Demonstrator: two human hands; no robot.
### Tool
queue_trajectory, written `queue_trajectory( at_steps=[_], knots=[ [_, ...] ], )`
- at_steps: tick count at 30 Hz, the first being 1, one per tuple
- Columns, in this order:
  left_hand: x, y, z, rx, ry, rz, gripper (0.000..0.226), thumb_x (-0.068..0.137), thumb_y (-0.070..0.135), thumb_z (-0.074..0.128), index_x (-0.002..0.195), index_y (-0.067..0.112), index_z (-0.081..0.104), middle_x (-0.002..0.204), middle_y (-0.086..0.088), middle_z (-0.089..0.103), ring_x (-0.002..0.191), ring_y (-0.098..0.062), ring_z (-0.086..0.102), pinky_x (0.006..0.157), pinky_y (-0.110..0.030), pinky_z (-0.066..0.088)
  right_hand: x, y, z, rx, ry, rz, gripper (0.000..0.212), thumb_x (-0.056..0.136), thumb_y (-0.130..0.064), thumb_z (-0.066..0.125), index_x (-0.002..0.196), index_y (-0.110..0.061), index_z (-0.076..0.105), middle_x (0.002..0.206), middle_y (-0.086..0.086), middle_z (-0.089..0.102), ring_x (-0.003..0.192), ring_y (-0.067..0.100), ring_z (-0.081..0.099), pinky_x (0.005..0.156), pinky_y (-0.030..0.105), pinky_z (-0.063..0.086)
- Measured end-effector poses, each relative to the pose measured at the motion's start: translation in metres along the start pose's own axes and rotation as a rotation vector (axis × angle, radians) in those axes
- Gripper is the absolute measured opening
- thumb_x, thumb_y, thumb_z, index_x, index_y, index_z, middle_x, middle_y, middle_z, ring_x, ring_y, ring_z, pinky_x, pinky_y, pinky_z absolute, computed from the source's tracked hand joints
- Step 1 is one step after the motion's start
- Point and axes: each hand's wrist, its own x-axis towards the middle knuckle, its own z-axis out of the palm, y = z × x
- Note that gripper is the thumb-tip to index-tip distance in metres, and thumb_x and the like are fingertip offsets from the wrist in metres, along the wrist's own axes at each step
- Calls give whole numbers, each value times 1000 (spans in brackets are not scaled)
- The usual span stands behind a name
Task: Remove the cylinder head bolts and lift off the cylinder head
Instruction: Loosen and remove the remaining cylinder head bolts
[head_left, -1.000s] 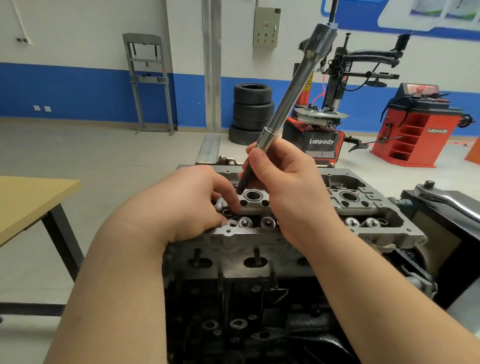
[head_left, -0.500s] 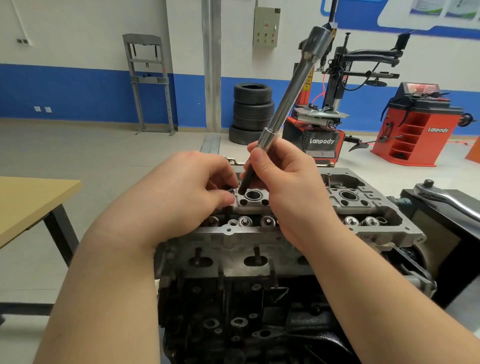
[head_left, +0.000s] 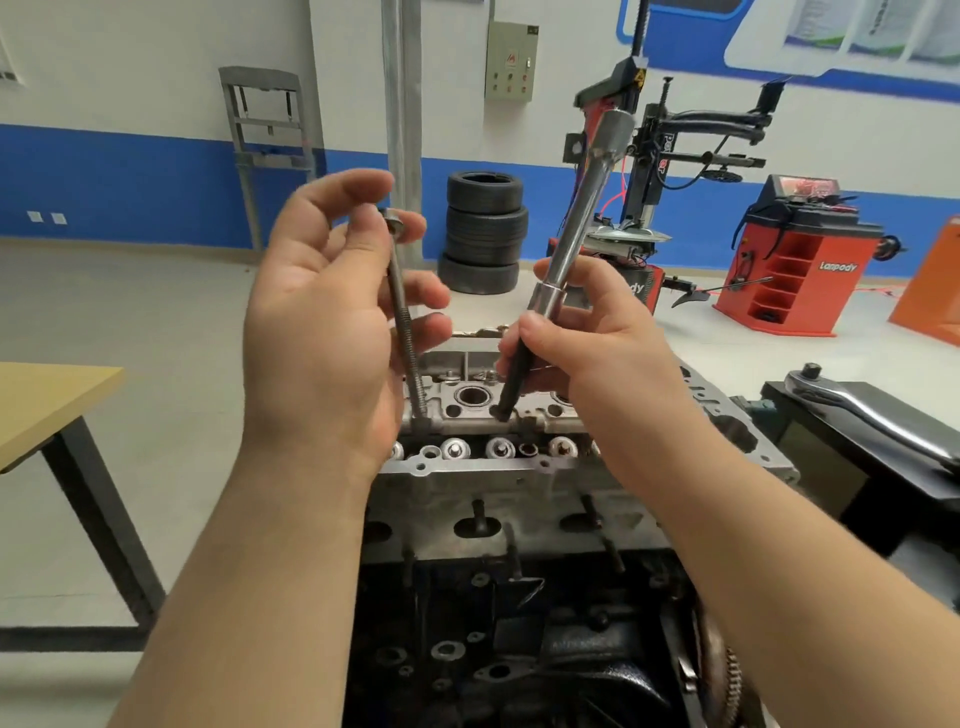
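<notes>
Two bare forearms reach in over the dark engine block (head_left: 519, 649), and above it sits the grey cylinder head (head_left: 498, 499), not yet lifted from the block, its row of shiny valve tops facing the person. The left hand (head_left: 322, 332) pinches a long head bolt (head_left: 402, 317) near its flanged top between thumb and fingertips; the threaded lower end is just at the mouth of its hole on the left of the head, nearly or wholly drawn out. The right hand (head_left: 587, 338) is wrapped round a long socket extension (head_left: 566, 249), chrome above and black below, leaning up and to the right with its black tip resting on the head by the next hole.

To my eye the step is drawing this bolt free. It wants pulling straight up along its own line, so the threads do not scrape the bore, then laying down somewhere it can be kept in order. The extension should stay steady and not lever against the soft casting. The head should not be lifted until every bolt is out.

Off to the right a ratchet handle (head_left: 872, 415) lies on a black stand; a wooden table (head_left: 47, 400) stands left. Farther back are stacked tyres (head_left: 483, 234) and a red machine (head_left: 795, 270) by the blue-banded wall.
</notes>
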Motion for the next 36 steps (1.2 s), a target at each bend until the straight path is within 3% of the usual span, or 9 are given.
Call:
queue_trajectory(
  at_steps=[4,8,10,13,17,23,29,34,36],
  knots=[
    [0,-7,9,-10,-110,-104,25,110,15,46,122,23,67,102,-8,72,59,-14,57,44,-24,42,-6,-2,-24,-16,37,3,21,105,-12,61,123,-21,56,82,8,73,77,29,74,65,34,61],
    [-1,-14,18,16,-159,-133,29,99,28,69,125,17,65,87,-3,72,52,-12,48,40,-22,35,-15,2,-39,-85,32,-46,17,101,-21,63,115,-28,57,83,10,74,80,31,75,69,36,62],
    [-3,-17,23,81,-134,-128,34,96,20,75,126,13,64,78,-1,72,47,-10,45,38,-19,34,-19,4,-43,-117,26,-63,17,99,-24,64,114,-29,57,83,8,73,80,30,75,69,32,60],
    [-5,-21,28,111,-163,-139,24,98,10,70,121,9,67,74,-7,72,42,-10,44,37,-19,33,-24,7,-48,-140,15,-65,19,99,-24,64,115,-30,55,84,6,73,80,27,75,70,31,58],
    [-7,-21,32,119,-242,-146,15,103,17,63,111,7,71,83,-17,76,47,-14,49,38,-21,36,-26,8,-51,-101,9,-64,20,103,-17,63,120,-24,54,83,7,72,81,30,74,72,35,60],
    [-2,-21,31,253,-214,-69,14,104,28,62,107,23,75,75,-11,73,49,-17,49,42,-25,40,-23,3,-44,-112,-28,-76,21,103,-19,65,120,-24,53,87,9,76,81,22,75,68,20,53],
    [2,-26,36,243,-207,-50,32,99,26,71,130,27,61,70,-6,70,44,-11,46,41,-20,39,-17,6,-27,-242,-100,-84,24,101,-22,67,118,-32,53,90,0,77,91,21,75,87,55,59],
    [1,-28,43,256,-262,-20,21,93,39,73,104,21,76,71,-11,62,50,-11,52,45,-23,44,-19,5,-21,-363,-171,-78,30,103,-24,66,127,-33,53,96,-4,78,89,19,75,83,56,58],
    [0,-30,46,291,-291,3,23,94,43,69,108,26,77,66,9,64,54,-3,57,48,-16,46,-17,4,-23,-371,-164,-70,29,103,-22,66,127,-31,53,96,-5,78,82,11,73,80,47,58]
  ],
)
